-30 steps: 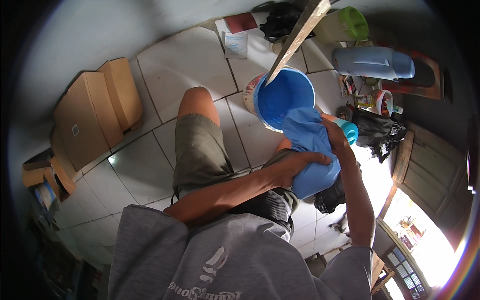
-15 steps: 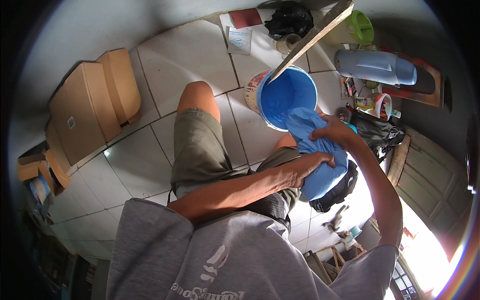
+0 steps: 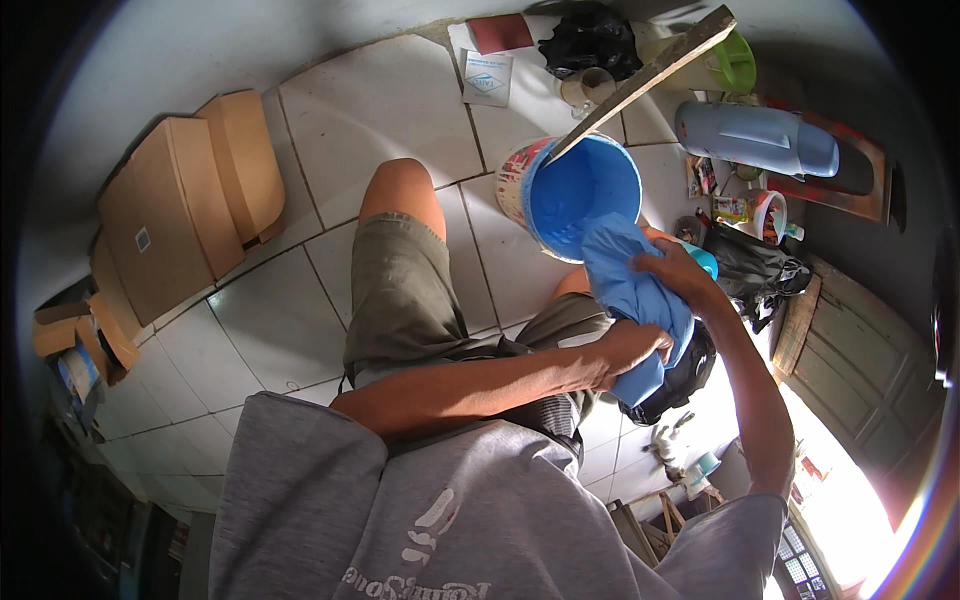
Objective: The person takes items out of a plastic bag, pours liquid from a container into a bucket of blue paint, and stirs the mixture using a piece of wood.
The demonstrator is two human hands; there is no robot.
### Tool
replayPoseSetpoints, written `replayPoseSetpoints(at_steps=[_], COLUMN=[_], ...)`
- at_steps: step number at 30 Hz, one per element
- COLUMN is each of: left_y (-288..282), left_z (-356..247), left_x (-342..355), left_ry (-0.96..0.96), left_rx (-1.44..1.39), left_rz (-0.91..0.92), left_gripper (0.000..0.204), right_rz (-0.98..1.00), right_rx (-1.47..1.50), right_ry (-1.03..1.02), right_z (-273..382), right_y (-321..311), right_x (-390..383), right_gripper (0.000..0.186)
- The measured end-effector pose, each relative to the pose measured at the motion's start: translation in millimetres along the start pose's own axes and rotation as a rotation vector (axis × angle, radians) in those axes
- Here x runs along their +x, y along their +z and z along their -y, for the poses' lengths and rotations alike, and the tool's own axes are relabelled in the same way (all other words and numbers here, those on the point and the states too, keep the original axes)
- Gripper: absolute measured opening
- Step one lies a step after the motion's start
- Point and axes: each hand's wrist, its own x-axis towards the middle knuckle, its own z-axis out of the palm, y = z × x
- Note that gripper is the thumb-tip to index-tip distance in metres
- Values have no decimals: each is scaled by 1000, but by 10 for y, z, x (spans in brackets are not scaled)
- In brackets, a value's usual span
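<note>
At the near edge of a blue-lined bucket [image 3: 517, 190], the top of a soft, crumpled blue bundle [image 3: 628, 265] overlaps the rim in view; whether they touch, cannot tell; left hand [image 3: 632, 350] closed tightly round the bundle's lower part; right hand [image 3: 675, 268] partly curled, gripping its upper right side; wooden stick [image 3: 650, 83] leaning out of the bucket; black plastic bag [image 3: 693, 375] just beyond the bundle's lower end; pale floor tiles [image 3: 375, 110] around.

Blue bundle [image 3: 640, 295] gripped right of centre in my feed
I see the left hand [image 3: 634, 348] lower, the right hand [image 3: 682, 270] higher on it; bucket [image 3: 515, 195] just above, cardboard box [image 3: 165, 205] at frame left
</note>
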Motion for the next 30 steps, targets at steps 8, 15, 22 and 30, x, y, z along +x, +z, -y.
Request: replayPoseSetpoints(at_steps=[8, 15, 22, 30], left_y=[-16, -49, -112, -366], left_z=[12, 66, 126, 175], left_x=[-6, 85, 146, 289], left_ry=[36, 28, -39, 262], left_rx=[29, 41, -136, -335], left_rz=[-40, -19, -158, -269], left_gripper=[16, 16, 21, 81], right_rz=[-75, -153, -295, -432], right_rx=[-833, -939, -633, -441], right_ry=[-105, -204, -362, -435], right_z=[450, 305, 202, -38], right_y=[205, 246, 214, 172], right_x=[-83, 133, 107, 153], right_gripper=[106, 61, 29, 27])
